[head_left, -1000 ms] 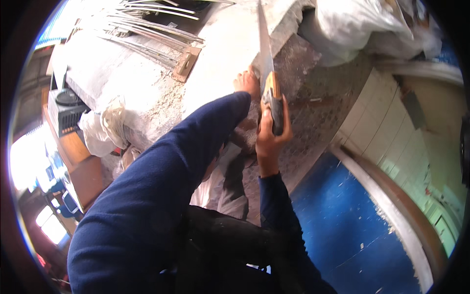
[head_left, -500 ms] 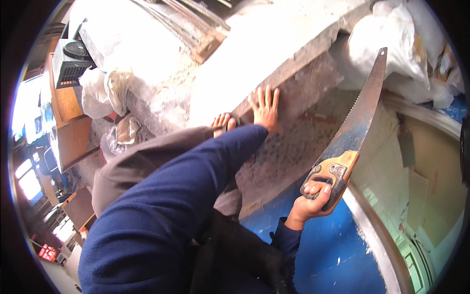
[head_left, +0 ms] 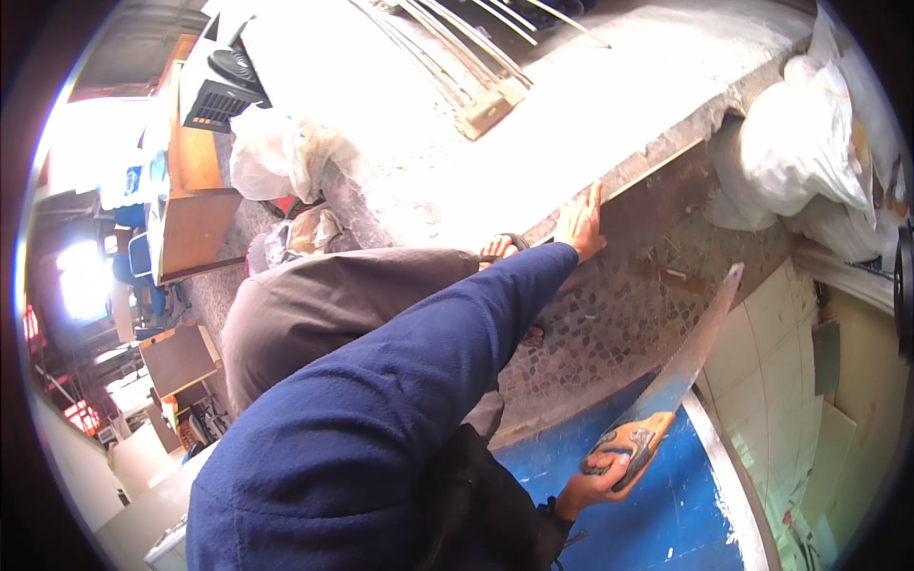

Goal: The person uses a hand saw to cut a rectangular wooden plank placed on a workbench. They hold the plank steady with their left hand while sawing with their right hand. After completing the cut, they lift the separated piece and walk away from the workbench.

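My left hand [head_left: 582, 221] rests with stretched fingers on the edge of a rough concrete ledge [head_left: 738, 86], beside a thin pale strip [head_left: 657, 167] along its dark face. My sandalled foot [head_left: 497, 246] is just left of that hand, below my knee in grey trousers [head_left: 314, 290]. Low on the right, my right hand [head_left: 602, 479] grips the handle of a handsaw [head_left: 687, 343]; its blade points up to the right over the speckled floor [head_left: 595, 338], apart from the ledge.
Thin rods with a block [head_left: 486, 109] lie on the ledge. White sacks [head_left: 795, 147] fill the upper right; plastic bags [head_left: 271, 157], wooden cabinets [head_left: 195, 224] and a black-grilled box [head_left: 219, 100] are at left. A blue surface [head_left: 666, 504] and white tiles [head_left: 762, 352] are lower right.
The saw, earlier upright near my left hand, has swung right and then sunk lower. My left hand has moved right along the ledge edge. The view has shifted, showing more of my leg.
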Tool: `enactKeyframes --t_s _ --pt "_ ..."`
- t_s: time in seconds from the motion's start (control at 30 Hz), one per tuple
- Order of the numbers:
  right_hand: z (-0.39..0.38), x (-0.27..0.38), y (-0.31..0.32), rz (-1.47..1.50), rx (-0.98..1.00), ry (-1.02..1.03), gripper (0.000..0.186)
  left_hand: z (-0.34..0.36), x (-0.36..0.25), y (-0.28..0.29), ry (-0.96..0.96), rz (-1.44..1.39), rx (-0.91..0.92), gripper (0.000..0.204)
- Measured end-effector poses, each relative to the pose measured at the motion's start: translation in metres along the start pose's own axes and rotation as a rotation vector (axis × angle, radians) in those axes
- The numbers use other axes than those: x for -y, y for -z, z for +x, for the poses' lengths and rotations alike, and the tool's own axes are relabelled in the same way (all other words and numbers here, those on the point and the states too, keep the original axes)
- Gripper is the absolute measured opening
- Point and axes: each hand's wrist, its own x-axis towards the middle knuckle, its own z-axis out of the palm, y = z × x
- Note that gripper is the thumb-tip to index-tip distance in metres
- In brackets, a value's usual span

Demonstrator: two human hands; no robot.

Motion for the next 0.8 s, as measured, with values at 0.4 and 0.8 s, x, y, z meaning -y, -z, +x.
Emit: enactKeyframes --t_s 0.4,0.8 --pt "0.013 -0.021 0.033 -0.035 0.041 0.072 0.051 0.044 -0.117 0.181 0.079 -0.618 -0.772 0.019" --pt "0.032 0.103 -0.084 -0.004 0.414 0.291 0.049 -0.086 0.069 0.332 -0.203 -0.381 -0.760 0.044"
